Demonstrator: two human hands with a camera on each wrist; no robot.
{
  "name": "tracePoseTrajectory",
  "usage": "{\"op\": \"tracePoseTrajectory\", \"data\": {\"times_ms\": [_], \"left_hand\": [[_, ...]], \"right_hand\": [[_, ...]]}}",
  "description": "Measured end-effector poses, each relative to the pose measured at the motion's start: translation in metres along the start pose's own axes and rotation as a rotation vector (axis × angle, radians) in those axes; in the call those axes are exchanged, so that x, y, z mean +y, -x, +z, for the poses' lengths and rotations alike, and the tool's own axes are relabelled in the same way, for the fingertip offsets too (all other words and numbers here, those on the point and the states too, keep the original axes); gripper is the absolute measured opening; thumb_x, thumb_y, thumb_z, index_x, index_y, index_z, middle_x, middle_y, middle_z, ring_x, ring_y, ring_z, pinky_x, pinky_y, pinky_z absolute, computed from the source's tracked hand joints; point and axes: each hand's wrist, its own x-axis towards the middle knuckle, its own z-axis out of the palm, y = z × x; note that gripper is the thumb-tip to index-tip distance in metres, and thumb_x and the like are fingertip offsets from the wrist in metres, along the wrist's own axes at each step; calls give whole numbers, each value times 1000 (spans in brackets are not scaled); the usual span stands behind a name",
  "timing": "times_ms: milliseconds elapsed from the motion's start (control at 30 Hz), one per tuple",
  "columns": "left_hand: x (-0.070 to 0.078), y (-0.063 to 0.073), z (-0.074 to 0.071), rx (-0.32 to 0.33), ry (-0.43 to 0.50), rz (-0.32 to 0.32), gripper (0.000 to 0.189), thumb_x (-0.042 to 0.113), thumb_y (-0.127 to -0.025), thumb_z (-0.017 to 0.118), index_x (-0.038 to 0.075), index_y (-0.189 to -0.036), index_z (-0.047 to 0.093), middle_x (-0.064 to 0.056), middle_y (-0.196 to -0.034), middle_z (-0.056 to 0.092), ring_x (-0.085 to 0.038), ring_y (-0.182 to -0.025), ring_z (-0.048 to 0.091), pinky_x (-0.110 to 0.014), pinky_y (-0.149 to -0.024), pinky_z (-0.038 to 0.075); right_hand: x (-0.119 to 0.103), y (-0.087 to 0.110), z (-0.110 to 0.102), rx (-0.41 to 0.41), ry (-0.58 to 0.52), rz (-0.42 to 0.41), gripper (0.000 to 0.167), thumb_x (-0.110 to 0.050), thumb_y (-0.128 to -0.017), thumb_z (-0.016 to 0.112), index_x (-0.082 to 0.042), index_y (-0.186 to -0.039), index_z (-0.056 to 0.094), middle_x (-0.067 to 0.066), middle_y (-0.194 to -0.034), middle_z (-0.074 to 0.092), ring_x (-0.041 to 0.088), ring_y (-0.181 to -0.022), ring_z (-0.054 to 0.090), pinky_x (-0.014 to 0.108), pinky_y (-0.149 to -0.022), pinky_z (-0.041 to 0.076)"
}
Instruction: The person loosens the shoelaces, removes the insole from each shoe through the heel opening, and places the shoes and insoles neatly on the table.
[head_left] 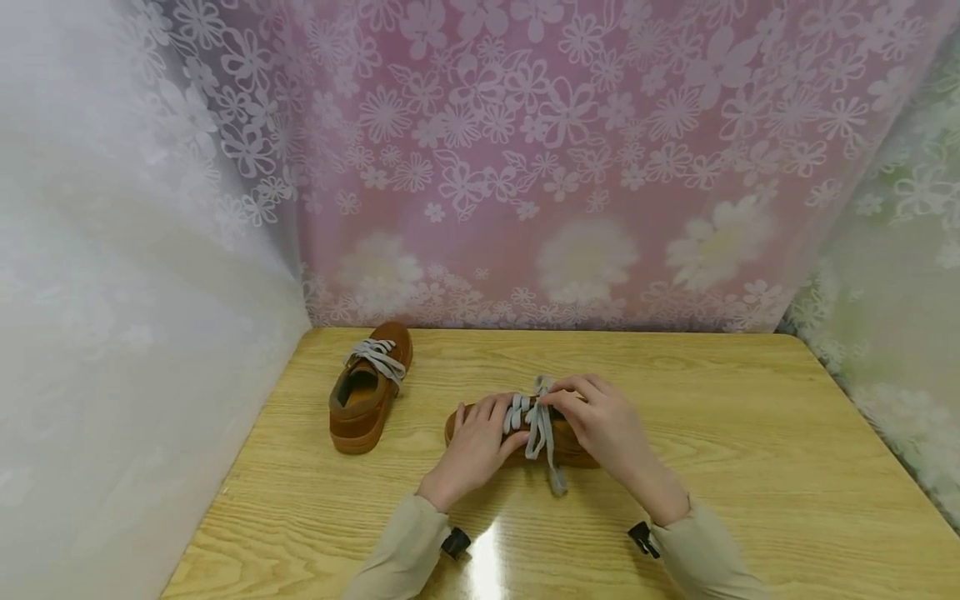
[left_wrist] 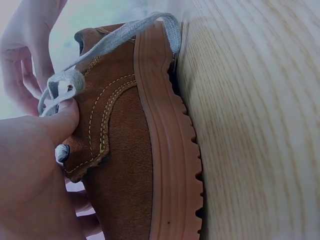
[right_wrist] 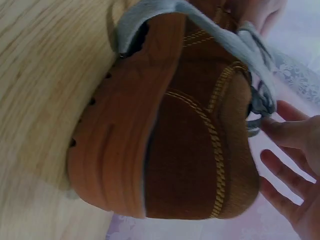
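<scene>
A brown suede shoe [head_left: 576, 452] with a thick tan sole lies sole-down on the table, toe to the left. My left hand [head_left: 477, 443] grips it over the front, fingers across the far side and thumb [left_wrist: 65, 120] up by the lace knot. Grey flat laces [head_left: 542, 429] cross the tongue, and one loose end hangs down the near side onto the wood. Near the shoe's opening, my right hand [head_left: 606, 423] pinches the shoelace [right_wrist: 257, 120] between thumb and index finger, other fingers spread. The far part of the knot is hidden behind the fingers.
A matching brown shoe [head_left: 362, 432] with grey laces stands at the back left of the wooden table [head_left: 712, 467]. Flowered curtains [head_left: 495, 208] hang behind the table and along both sides. Black wrist mounts [head_left: 456, 543] show at both cuffs.
</scene>
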Motion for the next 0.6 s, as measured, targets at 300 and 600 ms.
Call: {"op": "tracePoseTrajectory", "data": {"times_ms": [300,600], "left_hand": [[1,3,1,19,-34,14,60,41,-105,54,14,-155,35,-10,-153,44,-30,-143,40,-67,-116,23],[1,2,4,38,-90,16,59,41,-106,53,13,-155,36,-10,-152,45,-29,-142,42,-66,-115,26]], "right_hand": [[-1,0,12,70,55,18,8,-20,-90,77,-14,-95,76,5,-97,70,26,-89,66,44,-80,56],[-7,4,11,116,61,34,40,-32,-110,41,-10,-95,72,5,-97,72,28,-90,67,44,-81,54]]}}
